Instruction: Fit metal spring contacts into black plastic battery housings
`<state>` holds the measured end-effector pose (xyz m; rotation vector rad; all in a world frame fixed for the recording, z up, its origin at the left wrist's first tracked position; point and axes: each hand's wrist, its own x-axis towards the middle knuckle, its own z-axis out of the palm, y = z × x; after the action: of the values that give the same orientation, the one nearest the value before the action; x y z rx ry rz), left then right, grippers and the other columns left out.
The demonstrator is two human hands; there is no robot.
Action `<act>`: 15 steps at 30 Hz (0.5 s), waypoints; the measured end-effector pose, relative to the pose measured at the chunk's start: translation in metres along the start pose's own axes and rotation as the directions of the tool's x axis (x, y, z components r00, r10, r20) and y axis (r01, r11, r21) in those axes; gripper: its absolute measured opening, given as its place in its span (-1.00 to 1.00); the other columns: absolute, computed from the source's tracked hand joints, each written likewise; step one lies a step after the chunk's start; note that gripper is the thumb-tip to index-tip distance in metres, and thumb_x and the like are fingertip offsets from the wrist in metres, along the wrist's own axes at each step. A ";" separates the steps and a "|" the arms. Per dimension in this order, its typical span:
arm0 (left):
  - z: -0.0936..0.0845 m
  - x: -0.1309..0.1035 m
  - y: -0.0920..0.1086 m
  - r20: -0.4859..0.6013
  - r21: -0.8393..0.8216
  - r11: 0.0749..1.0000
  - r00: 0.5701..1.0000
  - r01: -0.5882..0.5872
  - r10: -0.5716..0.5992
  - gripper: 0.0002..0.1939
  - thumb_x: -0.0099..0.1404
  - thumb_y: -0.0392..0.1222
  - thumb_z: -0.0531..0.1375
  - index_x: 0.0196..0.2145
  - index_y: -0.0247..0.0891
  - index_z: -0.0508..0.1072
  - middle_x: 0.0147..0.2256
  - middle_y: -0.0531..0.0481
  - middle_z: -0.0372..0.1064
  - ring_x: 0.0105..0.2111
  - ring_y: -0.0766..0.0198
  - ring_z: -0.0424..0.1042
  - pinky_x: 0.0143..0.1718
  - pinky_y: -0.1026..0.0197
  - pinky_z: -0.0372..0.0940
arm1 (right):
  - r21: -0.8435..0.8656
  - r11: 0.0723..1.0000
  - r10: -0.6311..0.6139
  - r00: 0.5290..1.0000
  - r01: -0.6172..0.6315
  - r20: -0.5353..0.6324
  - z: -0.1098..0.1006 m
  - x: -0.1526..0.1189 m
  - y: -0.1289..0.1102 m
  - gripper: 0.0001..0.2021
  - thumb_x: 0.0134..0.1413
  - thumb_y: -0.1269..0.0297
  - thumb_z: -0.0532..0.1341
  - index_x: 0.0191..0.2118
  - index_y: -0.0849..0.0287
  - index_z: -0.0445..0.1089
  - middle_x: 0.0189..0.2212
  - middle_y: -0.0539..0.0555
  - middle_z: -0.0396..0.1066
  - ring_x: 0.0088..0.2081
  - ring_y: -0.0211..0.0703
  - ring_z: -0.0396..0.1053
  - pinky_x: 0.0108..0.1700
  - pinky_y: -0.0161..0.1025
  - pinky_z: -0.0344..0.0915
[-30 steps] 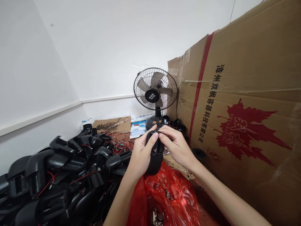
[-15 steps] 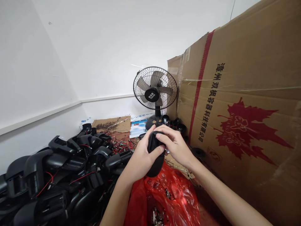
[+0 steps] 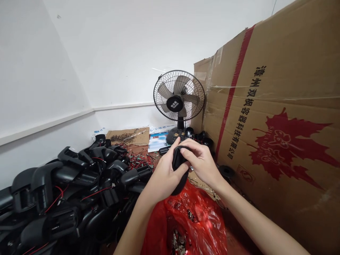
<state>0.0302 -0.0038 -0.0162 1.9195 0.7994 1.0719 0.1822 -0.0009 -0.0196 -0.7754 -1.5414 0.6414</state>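
Both hands hold one black plastic housing (image 3: pixel 179 184) above a red plastic bag (image 3: pixel 196 216). My left hand (image 3: pixel 164 171) is wrapped round its left side, the thumb lying across the front. On the upper right, my right hand (image 3: pixel 200 161) grips the rim, with its thumb pressed at the opening. Fingers cover much of the housing, so its inside is mostly hidden. Small metal pieces (image 3: pixel 178 242) lie in the bag below.
A heap of black plastic housings (image 3: pixel 87 184) with red wires spreads on the left. Behind my hands stand a black fan (image 3: pixel 175 103) and a flat piece of cardboard (image 3: pixel 130 136). A large cardboard box (image 3: pixel 239 124) rises on the right. Loose red wires (image 3: pixel 139 159) lie beside the heap.
The view has shifted slightly, so the fan and box appear farther right. My hands keep hold of the housing, which now shows less of its front.
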 end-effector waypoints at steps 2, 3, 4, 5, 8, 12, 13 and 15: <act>0.001 0.000 0.000 0.000 0.018 1.000 1.000 -0.012 0.012 -0.21 0.41 -0.10 0.22 0.46 -0.30 0.01 0.44 -0.14 0.03 0.46 0.11 0.00 0.47 0.05 -0.09 | -0.013 1.000 -0.023 0.999 0.022 -0.034 0.002 -0.001 0.002 -0.80 0.24 0.21 0.21 -0.36 0.17 0.48 -0.33 0.09 0.40 -0.21 -0.07 0.37 -0.29 -0.21 0.33; 0.001 0.000 0.000 0.002 0.019 1.000 1.000 -0.015 0.015 -0.21 0.41 -0.11 0.22 0.46 -0.32 0.02 0.44 -0.15 0.03 0.45 0.12 0.00 0.47 0.06 -0.09 | -0.022 0.999 -0.037 0.998 0.037 -0.044 0.003 -0.002 0.003 -0.80 0.24 0.22 0.21 -0.36 0.17 0.47 -0.33 0.09 0.40 -0.22 -0.08 0.37 -0.27 -0.20 0.34; 0.000 0.000 0.001 0.007 0.012 1.000 1.000 -0.018 0.018 -0.21 0.40 -0.11 0.22 0.46 -0.33 0.02 0.44 -0.16 0.03 0.45 0.12 0.00 0.47 0.06 -0.09 | -0.034 0.998 -0.052 0.998 0.050 -0.047 0.003 -0.002 0.004 -0.81 0.25 0.23 0.20 -0.36 0.16 0.47 -0.34 0.08 0.40 -0.23 -0.08 0.37 -0.25 -0.18 0.34; -0.001 0.000 0.001 0.014 0.001 1.000 1.000 -0.022 0.022 -0.21 0.40 -0.11 0.22 0.46 -0.33 0.03 0.44 -0.16 0.03 0.45 0.12 0.00 0.47 0.06 -0.09 | -0.049 0.997 -0.067 0.997 0.065 -0.046 0.003 -0.002 0.005 -0.81 0.26 0.23 0.20 -0.35 0.16 0.47 -0.34 0.08 0.41 -0.24 -0.08 0.38 -0.23 -0.16 0.35; -0.006 0.001 0.002 0.045 -0.026 0.999 0.999 -0.025 0.026 -0.23 0.38 -0.13 0.24 0.44 -0.31 0.08 0.44 -0.15 0.03 0.45 0.10 0.02 0.47 0.04 -0.08 | -0.124 0.982 -0.146 0.989 0.142 -0.023 0.000 -0.001 0.005 -0.79 0.30 0.23 0.18 -0.34 0.16 0.48 -0.33 0.08 0.44 -0.24 -0.08 0.40 -0.15 -0.13 0.34; -0.017 0.003 -0.004 0.106 0.012 1.000 0.994 -0.005 0.003 -0.20 0.34 -0.11 0.29 0.43 -0.25 0.11 0.42 -0.17 0.08 0.42 0.01 0.10 0.46 -0.08 -0.04 | -0.228 0.965 -0.107 0.988 0.130 0.110 -0.010 0.002 0.006 -0.84 0.29 0.25 0.21 -0.21 0.15 0.54 -0.30 0.06 0.50 -0.30 -0.11 0.40 -0.22 -0.18 0.32; -0.020 0.003 -0.007 0.121 0.025 1.000 0.993 0.004 -0.006 -0.19 0.33 -0.10 0.30 0.43 -0.22 0.12 0.42 -0.18 0.09 0.41 -0.03 0.12 0.44 -0.12 -0.02 | -0.228 0.969 -0.054 0.985 0.091 0.164 -0.013 0.003 0.007 -0.84 0.28 0.23 0.24 -0.14 0.13 0.54 -0.30 0.05 0.51 -0.34 -0.13 0.40 -0.27 -0.20 0.31; -0.027 0.003 -0.012 0.143 0.056 0.998 0.989 0.028 -0.036 -0.14 0.28 -0.06 0.35 0.43 -0.19 0.13 0.41 -0.21 0.09 0.40 -0.10 0.12 0.42 -0.19 0.01 | -0.210 0.977 0.034 0.960 0.026 0.277 -0.018 0.005 0.011 -0.78 0.28 0.17 0.27 -0.04 0.08 0.54 -0.31 0.03 0.51 -0.40 -0.17 0.37 -0.37 -0.25 0.29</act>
<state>0.0057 0.0134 -0.0166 1.9973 0.7822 0.8891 0.2006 0.0093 -0.0225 -0.8761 -1.8903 0.6145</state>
